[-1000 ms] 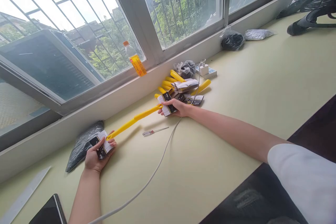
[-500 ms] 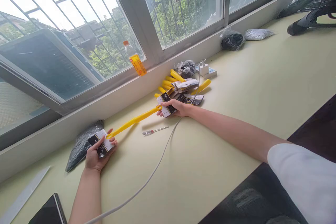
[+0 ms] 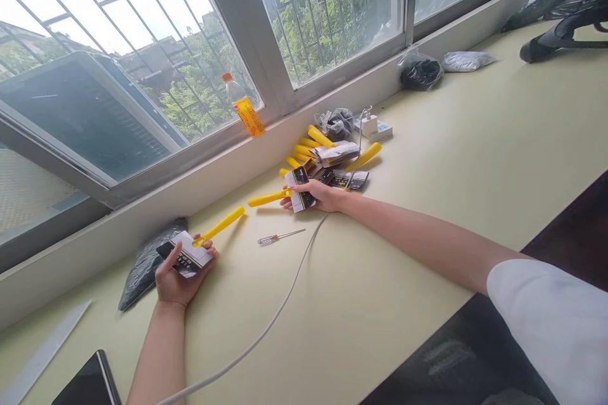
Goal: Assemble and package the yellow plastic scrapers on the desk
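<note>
My left hand (image 3: 178, 278) is closed on a black-and-white card (image 3: 194, 254) from which a yellow handle (image 3: 222, 225) sticks out up and to the right. Its thumb lies on the card and the fingers curl round the far edge. My right hand (image 3: 319, 193) grips a second such card (image 3: 301, 188), whose yellow handle (image 3: 266, 198) points left. The free ends of the two handles face each other with a small gap. Whatever the cards cover is hidden. Below the gap, a small screwdriver (image 3: 280, 237) lies on the table.
Beyond my right hand is a pile of yellow handles (image 3: 319, 135) with cards. A white cable (image 3: 285, 313) crosses the table from a charger (image 3: 369, 124). A dark plastic bag (image 3: 152, 266), a phone (image 3: 90, 383) and a bottle (image 3: 247, 114) on the sill are at left.
The handles formed one line before and now stand apart at their ends. The left card has turned and shifted slightly right; my right hand has hardly moved.
</note>
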Motion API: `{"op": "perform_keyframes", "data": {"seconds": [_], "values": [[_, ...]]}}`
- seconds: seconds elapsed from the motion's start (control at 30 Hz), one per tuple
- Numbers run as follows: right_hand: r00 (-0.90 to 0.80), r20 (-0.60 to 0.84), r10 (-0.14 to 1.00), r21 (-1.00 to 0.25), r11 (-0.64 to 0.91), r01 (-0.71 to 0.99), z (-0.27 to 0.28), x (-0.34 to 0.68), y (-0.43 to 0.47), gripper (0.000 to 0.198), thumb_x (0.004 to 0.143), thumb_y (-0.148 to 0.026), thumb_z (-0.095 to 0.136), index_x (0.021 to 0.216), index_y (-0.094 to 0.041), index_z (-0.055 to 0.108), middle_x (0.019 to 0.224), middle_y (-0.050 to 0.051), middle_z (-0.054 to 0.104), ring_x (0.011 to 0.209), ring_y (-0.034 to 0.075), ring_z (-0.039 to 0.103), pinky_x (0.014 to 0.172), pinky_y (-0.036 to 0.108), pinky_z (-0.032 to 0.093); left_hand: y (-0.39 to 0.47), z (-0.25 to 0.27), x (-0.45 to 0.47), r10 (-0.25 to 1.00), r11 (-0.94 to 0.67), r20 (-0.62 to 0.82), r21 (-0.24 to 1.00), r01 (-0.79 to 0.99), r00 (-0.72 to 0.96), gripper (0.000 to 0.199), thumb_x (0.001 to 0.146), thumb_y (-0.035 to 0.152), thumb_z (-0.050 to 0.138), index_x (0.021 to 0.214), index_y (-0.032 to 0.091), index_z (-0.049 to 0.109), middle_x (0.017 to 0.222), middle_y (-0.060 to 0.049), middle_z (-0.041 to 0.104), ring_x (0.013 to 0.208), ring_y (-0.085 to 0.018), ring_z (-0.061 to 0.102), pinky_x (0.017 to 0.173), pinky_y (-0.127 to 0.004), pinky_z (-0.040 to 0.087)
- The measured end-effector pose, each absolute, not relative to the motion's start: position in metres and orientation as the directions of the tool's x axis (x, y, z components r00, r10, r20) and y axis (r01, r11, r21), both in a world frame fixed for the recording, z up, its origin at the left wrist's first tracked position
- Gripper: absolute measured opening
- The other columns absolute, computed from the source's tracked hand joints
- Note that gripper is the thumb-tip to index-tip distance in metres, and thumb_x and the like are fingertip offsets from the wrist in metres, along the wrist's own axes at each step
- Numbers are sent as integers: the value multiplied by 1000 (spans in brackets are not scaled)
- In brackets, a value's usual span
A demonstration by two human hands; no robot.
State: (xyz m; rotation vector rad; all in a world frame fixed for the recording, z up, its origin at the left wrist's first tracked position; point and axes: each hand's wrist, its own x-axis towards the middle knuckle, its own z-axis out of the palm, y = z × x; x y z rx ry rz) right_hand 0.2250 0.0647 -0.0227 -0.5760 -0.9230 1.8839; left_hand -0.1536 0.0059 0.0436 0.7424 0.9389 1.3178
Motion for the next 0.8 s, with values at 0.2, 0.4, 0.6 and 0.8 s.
{"op": "perform_keyframes", "data": {"seconds": [0.2, 0.4, 0.6, 0.8], "values": [[-230, 119, 966, -835, -28, -550, -21, 216, 62, 32, 104, -24, 50, 135, -14, 49, 129, 17, 65, 99, 22, 72, 79, 38, 65, 22, 23, -86, 980, -171, 144, 960, -220, -133, 42, 79, 44, 77, 112, 22, 61, 89, -3, 62, 72, -14, 63, 76, -33, 58], [-158, 543, 825, -820, 561, 111, -37, 196, 56, 36, 104, -23, 45, 139, -16, 52, 119, 12, 66, 104, 22, 65, 88, 36, 58, 32, 1, -57, 916, -299, 341, 931, 209, -209, 70, 65, 53, 89, 116, 22, 53, 85, 3, 60, 69, -9, 58, 69, -23, 48], [-585, 526, 618, -285, 776, 563, -38, 187, 39, 65, 83, -5, 58, 145, -22, 59, 137, 15, 59, 119, 30, 59, 99, 42, 46, 25, 1, -50, 949, -268, 313, 869, 417, -43, 71, 64, 69, 83, 105, 21, 51, 94, -1, 62, 83, -15, 61, 73, -26, 48], [-578, 537, 614, -270, 774, 572, -39, 190, 40, 65, 83, -16, 69, 147, -22, 59, 149, 18, 50, 132, 33, 51, 107, 47, 42, 21, 6, -43, 957, -274, 290, 861, 429, 31, 61, 89, 73, 52, 117, 20, 60, 109, -5, 66, 104, -18, 60, 92, -28, 46]]}}
